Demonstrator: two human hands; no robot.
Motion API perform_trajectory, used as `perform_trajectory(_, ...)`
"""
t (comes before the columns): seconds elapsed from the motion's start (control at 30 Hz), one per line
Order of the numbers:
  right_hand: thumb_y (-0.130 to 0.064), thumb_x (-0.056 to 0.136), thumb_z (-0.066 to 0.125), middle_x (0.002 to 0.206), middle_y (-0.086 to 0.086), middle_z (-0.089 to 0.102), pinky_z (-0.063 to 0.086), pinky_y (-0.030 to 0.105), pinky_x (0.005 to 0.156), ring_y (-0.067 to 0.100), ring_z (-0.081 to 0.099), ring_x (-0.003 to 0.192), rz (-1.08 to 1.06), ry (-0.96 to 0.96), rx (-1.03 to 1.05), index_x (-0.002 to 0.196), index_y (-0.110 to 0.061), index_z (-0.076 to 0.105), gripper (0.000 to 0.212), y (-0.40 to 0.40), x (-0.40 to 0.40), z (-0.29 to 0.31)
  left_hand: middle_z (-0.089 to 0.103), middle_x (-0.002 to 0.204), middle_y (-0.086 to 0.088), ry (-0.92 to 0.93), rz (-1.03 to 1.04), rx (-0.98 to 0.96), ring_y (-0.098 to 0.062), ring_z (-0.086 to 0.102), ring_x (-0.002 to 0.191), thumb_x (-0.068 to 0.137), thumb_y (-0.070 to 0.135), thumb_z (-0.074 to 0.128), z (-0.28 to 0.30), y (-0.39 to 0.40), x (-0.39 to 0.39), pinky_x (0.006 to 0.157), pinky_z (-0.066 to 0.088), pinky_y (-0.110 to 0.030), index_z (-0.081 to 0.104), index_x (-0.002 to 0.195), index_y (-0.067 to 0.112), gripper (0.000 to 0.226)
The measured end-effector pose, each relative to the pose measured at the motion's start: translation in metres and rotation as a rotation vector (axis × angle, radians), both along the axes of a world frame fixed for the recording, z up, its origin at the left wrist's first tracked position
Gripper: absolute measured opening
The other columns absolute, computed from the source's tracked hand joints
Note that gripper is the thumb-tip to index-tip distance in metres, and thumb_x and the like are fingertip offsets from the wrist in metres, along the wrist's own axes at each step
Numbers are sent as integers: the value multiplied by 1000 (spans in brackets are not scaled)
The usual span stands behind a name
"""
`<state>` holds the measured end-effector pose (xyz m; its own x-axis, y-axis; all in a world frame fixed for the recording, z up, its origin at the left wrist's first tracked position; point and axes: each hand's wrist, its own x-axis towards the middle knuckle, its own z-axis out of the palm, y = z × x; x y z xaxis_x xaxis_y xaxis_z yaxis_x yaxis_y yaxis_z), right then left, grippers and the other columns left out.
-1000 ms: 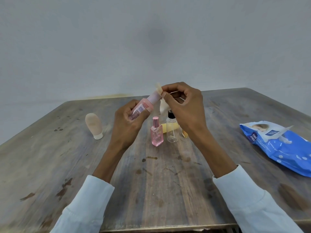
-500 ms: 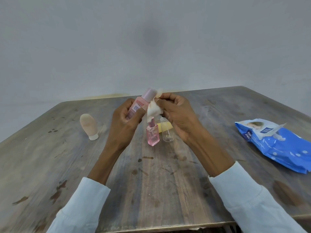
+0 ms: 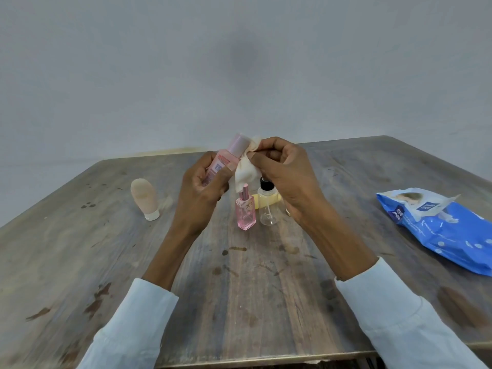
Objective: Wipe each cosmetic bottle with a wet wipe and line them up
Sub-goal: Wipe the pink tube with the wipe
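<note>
The left hand [image 3: 198,193] has its fingers curled round the body of a tall pink plastic bottle with a pale pink cap [image 3: 226,158], holding it tilted in the air above the worn wooden desk [image 3: 266,288]. The right hand [image 3: 287,171] pinches a crumpled, slightly stained white wet wipe [image 3: 246,173] against the bottle's neck, just below the cap.

To wipe well, the left hand would best turn the bottle while the right draws the wipe down its length — covering label and base, not only the shoulder. A clean fold of the wipe would serve better than the stained part.

Below the raised bottle stand a small square pink glass perfume bottle [image 3: 246,213] and, just beside it, a clear round bottle with a black top [image 3: 268,206] — both apparently waiting. A beige squeeze tube standing on its white cap [image 3: 144,197] is well apart, to the raised bottle's left.
</note>
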<state>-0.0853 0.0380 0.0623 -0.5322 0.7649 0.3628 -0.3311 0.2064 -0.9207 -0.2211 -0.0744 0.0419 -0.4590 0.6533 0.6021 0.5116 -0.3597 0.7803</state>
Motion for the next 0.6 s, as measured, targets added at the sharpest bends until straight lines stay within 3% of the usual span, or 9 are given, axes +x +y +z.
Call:
perform_trajectory(0.07, -7, 96, 76, 94, 14, 77, 52, 26, 66, 12, 68, 77, -21, 20, 17, 106, -5, 73, 11, 2, 1, 0, 48, 67, 7, -6, -35, -20, -7, 42, 57, 106, 20, 61, 0, -1, 1, 51, 35, -14, 65, 98, 19, 10)
perform_trajectory(0.23, -9, 97, 76, 102, 16, 79, 61, 50, 83, 25, 73, 92, -44, 89, 22, 104, -11, 76, 7, 4, 3, 0, 46, 66, 7, -33, -102, -39, -9, 40, 56, 101, 29, 59, 1, -2, 2, 49, 32, -17, 65, 99, 19, 11)
perform_trajectory(0.37, -4, 98, 74, 98, 9, 79, 60, 47, 90, 24, 72, 94, 2, 154, -32, 107, -9, 76, 11, 6, 5, 2, 39, 63, -7, -112, -194, -71, -8, 32, 47, 99, 31, 55, 2, -3, 0, 43, 25, -18, 67, 97, 16, 19)
perform_trajectory(0.43, -7, 97, 74, 98, 13, 77, 52, 53, 87, 33, 64, 94, 84, 121, -41, 108, -8, 75, 11, 6, 4, 1, 35, 58, -7, -230, -319, -94, -8, 22, 43, 95, 35, 56, 3, -3, -5, 39, 20, -19, 68, 87, 19, 22)
perform_trajectory(0.53, -20, 92, 77, 96, 13, 76, 36, 47, 77, 32, 57, 90, 166, 59, -7, 111, -5, 74, 25, 4, 4, 2, 30, 53, 1, -431, -547, -168, -10, 10, 44, 87, 44, 59, 3, -4, -12, 38, 10, -22, 67, 85, 12, 32)
perform_trajectory(0.6, -18, 95, 76, 95, 9, 75, 36, 43, 72, 28, 61, 85, 187, 88, -11, 109, -7, 74, 18, 6, 8, 5, 27, 52, 4, -489, -646, -233, -10, 7, 45, 87, 44, 59, 3, -5, -13, 39, 8, -24, 65, 87, 10, 34)
